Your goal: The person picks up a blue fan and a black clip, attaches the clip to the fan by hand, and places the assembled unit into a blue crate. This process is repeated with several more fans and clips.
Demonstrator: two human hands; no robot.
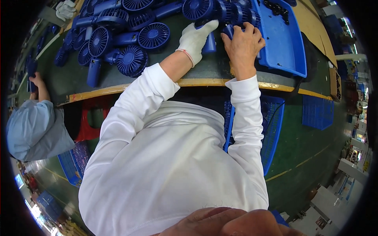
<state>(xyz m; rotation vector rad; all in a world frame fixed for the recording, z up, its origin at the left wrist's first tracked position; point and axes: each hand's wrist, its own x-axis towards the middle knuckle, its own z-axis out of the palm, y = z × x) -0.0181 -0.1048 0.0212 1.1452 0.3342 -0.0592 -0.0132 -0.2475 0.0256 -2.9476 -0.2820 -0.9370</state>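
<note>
My left hand, in a white glove, is closed around part of a blue handheld fan at the far side of the bench, its thumb stretched to the right. A blue fan handle shows just below that thumb. Bare and close beside it, my right hand has its fingers bent round another blue handheld fan. The grips are partly hidden by the hands. Beyond them, several fan heads stand packed in a row. A round fan lies beyond my gloved hand.
Several blue handheld fans are heaped at the left of the bench. A blue tray with small black parts stands at right. Blue crates sit below the bench's yellow edge. At far left, a co-worker's hand holds something dark blue.
</note>
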